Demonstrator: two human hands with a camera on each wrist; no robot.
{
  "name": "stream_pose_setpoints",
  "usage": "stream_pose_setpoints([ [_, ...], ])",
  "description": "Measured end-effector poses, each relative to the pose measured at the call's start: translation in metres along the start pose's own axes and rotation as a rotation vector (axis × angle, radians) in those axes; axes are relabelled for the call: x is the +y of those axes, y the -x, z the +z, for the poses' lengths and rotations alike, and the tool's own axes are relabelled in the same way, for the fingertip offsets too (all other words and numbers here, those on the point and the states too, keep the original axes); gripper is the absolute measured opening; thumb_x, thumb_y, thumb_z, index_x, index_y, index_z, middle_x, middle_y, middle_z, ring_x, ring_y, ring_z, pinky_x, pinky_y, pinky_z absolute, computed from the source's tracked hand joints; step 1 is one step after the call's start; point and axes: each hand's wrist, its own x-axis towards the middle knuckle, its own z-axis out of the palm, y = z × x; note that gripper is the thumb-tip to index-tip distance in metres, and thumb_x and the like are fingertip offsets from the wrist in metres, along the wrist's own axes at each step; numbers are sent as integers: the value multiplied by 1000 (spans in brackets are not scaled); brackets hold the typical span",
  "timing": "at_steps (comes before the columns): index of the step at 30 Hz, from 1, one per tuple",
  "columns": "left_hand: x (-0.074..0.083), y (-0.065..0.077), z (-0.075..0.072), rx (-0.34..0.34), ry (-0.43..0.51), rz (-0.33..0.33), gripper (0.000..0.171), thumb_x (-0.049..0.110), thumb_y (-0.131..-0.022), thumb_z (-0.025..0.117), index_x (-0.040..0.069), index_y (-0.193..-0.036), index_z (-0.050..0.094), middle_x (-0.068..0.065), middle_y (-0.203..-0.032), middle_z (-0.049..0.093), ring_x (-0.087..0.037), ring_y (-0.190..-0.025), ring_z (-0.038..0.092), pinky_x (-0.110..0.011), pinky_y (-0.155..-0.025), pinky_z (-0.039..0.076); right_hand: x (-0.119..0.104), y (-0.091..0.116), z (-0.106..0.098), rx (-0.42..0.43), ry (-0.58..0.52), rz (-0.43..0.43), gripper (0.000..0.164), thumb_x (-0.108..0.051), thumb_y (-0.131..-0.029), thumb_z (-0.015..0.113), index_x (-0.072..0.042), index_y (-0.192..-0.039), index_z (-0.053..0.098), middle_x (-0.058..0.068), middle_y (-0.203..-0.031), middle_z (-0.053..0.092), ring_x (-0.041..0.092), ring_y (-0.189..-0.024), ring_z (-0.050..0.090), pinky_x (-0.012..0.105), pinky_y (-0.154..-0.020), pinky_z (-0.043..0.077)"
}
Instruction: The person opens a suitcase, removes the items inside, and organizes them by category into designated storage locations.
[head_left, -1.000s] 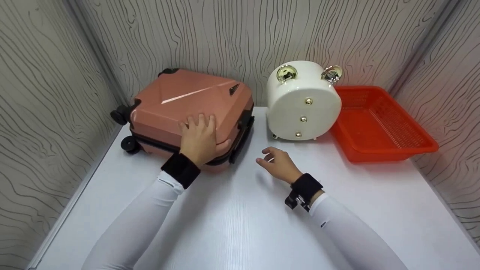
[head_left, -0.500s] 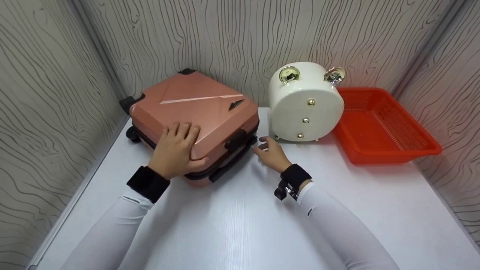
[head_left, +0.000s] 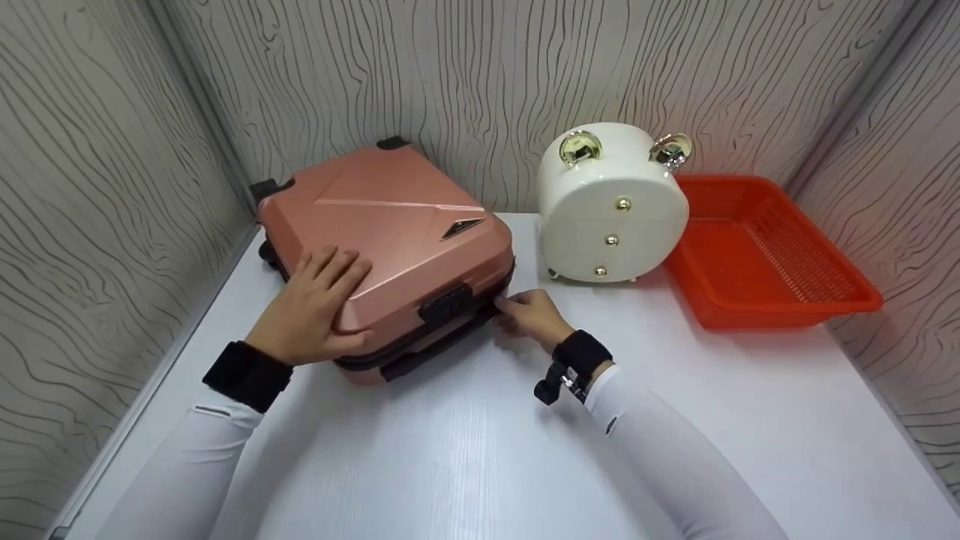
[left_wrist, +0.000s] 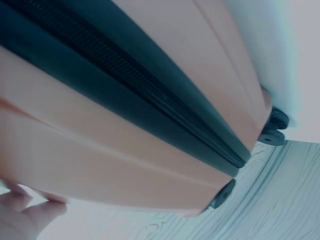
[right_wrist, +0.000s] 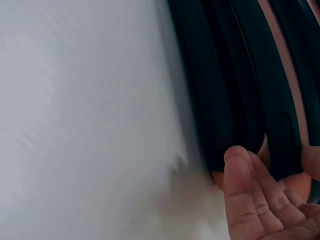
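A pink hard-shell suitcase point(head_left: 390, 202) lies flat on the white table, its logo facing up. My left hand point(head_left: 311, 307) rests on its near left corner with fingers spread over the lid. Along the suitcase's right-front side run a black lock point(head_left: 446, 304) and a black side handle point(head_left: 435, 351). At that handle's far end, my right hand point(head_left: 534, 315) pinches it between thumb and curled fingers point(right_wrist: 237, 170). The left wrist view shows the black zipper point(left_wrist: 135, 87) running round the suitcase's side, and wheels point(left_wrist: 272, 137) at its end.
Right of the suitcase stands a white round drum-like body point(head_left: 615, 225) with gold knobs and two bell-like pieces on top. A red plastic basket point(head_left: 787, 306) sits farther right. Patterned walls point(head_left: 480, 90) close in the back and sides.
Under my left hand, the suitcase has turned so its handle side faces more to the front. My right hand has moved left and taken hold of the handle's end.
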Motion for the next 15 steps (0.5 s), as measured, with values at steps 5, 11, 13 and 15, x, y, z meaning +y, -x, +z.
stream_pose_setpoints([
  [5, -13, 17, -2, 32, 31, 17, 89, 47, -82, 81, 2, -155, 55, -28, -155, 56, -56, -147, 47, -78, -120, 34, 0, 13, 10, -83, -7, 51, 40, -20, -109, 62, 18, -117, 70, 10, -83, 78, 13, -68, 74, 31, -72, 66],
  [11, -25, 47, -6, 110, 36, -21, 87, 40, -82, 74, 1, -156, 52, -31, -155, 54, -58, -147, 45, -79, -117, 36, 3, 40, 35, -155, -4, 42, 40, -19, -108, 63, 19, -113, 70, 8, -81, 77, 13, -66, 74, 29, -69, 65],
  [13, -23, 57, -7, 159, 26, -19, 83, 35, -82, 70, -1, -155, 53, -31, -154, 54, -58, -148, 44, -79, -116, 36, 3, 48, 45, -170, -3, 22, 39, -19, -107, 64, 19, -111, 70, 7, -78, 76, 12, -64, 73, 30, -67, 65],
  [15, -17, 62, -6, 230, 2, 7, 78, 29, -82, 65, -3, -152, 55, -31, -153, 56, -57, -145, 46, -76, -117, 37, 4, 55, 54, -186, 0, 5, 38, -19, -107, 64, 18, -109, 70, 6, -77, 75, 12, -63, 73, 30, -67, 65],
])
